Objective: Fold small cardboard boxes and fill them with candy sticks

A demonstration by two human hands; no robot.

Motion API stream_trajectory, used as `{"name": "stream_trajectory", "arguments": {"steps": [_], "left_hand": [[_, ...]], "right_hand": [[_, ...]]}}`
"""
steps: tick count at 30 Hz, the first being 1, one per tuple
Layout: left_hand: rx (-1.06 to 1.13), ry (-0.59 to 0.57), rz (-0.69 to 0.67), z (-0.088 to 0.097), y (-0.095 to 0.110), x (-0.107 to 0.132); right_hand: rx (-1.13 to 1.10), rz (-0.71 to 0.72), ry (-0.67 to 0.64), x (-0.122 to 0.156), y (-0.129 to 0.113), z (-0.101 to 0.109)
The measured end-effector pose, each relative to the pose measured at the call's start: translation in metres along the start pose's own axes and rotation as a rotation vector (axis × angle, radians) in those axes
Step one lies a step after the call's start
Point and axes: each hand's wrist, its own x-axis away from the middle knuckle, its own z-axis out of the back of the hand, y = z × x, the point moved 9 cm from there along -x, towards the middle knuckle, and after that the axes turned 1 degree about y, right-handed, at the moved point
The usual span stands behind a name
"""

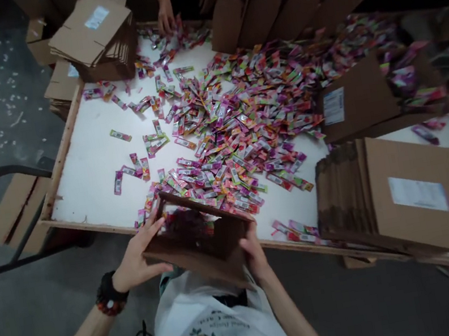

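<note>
An open cardboard carton (198,267) is gripped between both hands and held over the near edge of the white surface (88,179). The fingers (151,232) of the left hand (136,260) are spread wide against one end, and the right hand (254,257) is closed around the other. Loose colourful sachets (227,161) are scattered just beyond the carton, and a stack of flattened cartons (423,198) lies to the right.
</note>
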Motion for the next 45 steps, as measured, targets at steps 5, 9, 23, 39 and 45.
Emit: {"name": "stream_trajectory", "arguments": {"steps": [5, 9, 23, 39, 45], "left_hand": [[0.005, -0.276, 0.005, -0.057, -0.041, 0.005], [0.077, -0.060, 0.167, -0.060, -0.056, -0.005], [-0.700, -0.220, 0.120, -0.053, -0.040, -0.056], [-0.711, -0.825, -0.109, -0.121, -0.047, -0.106], [-0.597, -0.942, -0.163, -0.098, -0.051, -0.094]], "right_hand": [[0.061, -0.034, 0.140, -0.027, 0.042, -0.011], [0.085, -0.031, -0.009, -0.061, 0.041, 0.007], [0.858, 0.754, -0.847, -0.015, -0.036, -0.072], [0.865, 0.481, -0.769, -0.045, 0.014, -0.060], [0.398, 0.214, -0.526, -0.106, 0.018, -0.028]]}}
